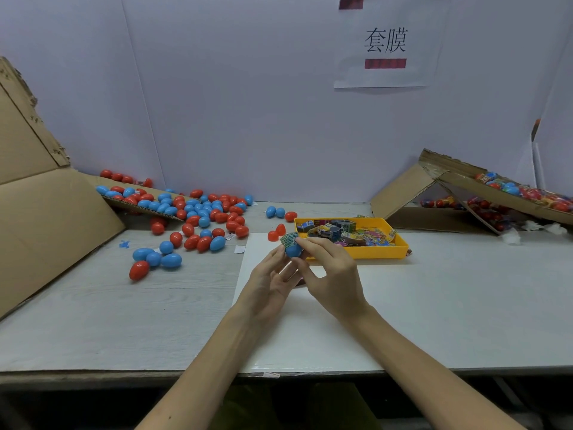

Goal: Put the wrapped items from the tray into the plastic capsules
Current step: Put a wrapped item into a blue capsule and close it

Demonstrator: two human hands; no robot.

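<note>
Left hand (273, 274) grips blue capsule half (293, 250), right hand (335, 274) pinches wrapped item (289, 239).
Both meet just left of the yellow tray (400, 248); I should tuck it fully below the rim before capping.

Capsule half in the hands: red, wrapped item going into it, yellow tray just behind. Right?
One thing is wrong: the capsule half is blue, not red, as the head view shows. The left hand holds it while the right hand pinches the wrapped item at its mouth, and the yellow tray sits just behind.
</note>
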